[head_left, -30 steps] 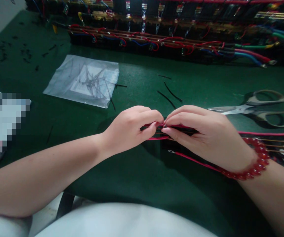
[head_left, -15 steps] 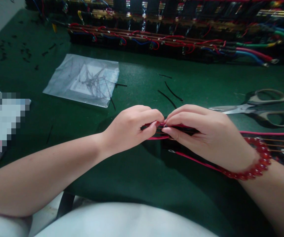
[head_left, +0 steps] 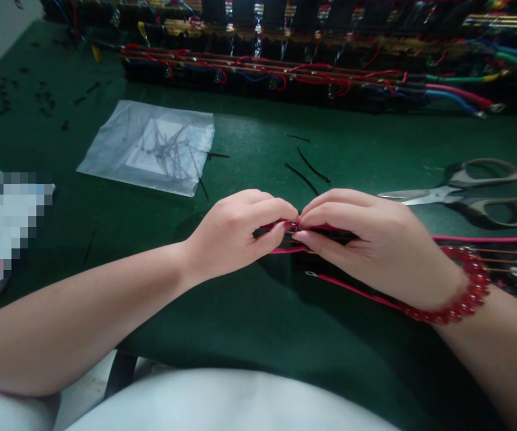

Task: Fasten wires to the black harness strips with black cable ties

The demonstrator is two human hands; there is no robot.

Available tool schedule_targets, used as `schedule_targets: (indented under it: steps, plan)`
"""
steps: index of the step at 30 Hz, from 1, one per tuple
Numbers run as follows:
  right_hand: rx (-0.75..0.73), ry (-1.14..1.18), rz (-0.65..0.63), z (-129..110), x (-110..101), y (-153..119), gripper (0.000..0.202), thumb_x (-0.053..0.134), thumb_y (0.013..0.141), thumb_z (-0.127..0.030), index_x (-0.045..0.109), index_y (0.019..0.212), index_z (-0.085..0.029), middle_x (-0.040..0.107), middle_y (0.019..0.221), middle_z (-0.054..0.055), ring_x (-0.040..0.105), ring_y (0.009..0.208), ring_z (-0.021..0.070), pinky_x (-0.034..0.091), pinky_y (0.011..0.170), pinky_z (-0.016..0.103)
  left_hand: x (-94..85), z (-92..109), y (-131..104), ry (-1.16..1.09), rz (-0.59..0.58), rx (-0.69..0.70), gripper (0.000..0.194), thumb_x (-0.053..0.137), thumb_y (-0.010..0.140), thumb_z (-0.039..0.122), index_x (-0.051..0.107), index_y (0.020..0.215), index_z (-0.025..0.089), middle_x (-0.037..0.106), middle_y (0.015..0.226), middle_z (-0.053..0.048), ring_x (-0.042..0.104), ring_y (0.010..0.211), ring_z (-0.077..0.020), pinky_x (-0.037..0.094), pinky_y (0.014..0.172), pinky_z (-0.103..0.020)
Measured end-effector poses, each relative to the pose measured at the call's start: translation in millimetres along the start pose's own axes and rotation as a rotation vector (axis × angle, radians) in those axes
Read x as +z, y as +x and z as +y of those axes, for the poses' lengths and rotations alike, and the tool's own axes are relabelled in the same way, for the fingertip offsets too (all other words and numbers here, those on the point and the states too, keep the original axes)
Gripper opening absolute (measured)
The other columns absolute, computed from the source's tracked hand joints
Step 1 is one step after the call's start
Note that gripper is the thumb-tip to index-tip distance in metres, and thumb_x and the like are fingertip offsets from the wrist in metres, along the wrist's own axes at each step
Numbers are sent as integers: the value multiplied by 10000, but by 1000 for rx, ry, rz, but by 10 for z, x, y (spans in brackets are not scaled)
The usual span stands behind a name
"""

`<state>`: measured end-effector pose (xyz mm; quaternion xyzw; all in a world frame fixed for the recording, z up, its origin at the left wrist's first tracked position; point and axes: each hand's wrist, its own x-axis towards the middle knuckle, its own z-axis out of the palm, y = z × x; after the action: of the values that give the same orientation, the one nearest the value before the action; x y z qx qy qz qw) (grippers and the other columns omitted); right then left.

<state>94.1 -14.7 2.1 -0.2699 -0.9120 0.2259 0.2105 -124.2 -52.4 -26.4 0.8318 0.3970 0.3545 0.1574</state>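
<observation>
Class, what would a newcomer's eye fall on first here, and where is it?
Probably the left hand and right hand, nearly meeting near the picture's centre. Next, the red beaded bracelet on the right arm. Then the open scissors at right and the clear bag with thin dark strips at upper left.

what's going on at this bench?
A person is working bare-handed on a wired strip with red wires along it. The left hand and right hand meet fingertip to fingertip over it; what exactly they pinch is hidden. Scissors lie beyond the right hand, and a clear bag of thin dark strips lies beyond the left. More wired assemblies line the far side.
</observation>
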Motion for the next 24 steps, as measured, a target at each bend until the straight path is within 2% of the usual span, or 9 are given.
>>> schedule_targets:
  steps: [11,24]
  plan:
    - [19,-2,-5,-27,-1,-2,106,630,949,-208,691,865,-228,741,891,49,699,782,182,575,687,301,-26,17,3,-54,6,-4,122,615,968,239,714,953,170,776,884,-24,704,804,-116,533,769,-220]
    - [6,-31,-4,-24,-1,4,108,629,948,-204,693,862,-221,745,892,52,703,779,177,571,682,288,-15,19,-8,-45,18,-23,130,698,926,273,740,960,155,791,886,-23,713,803,-111,524,774,-194]
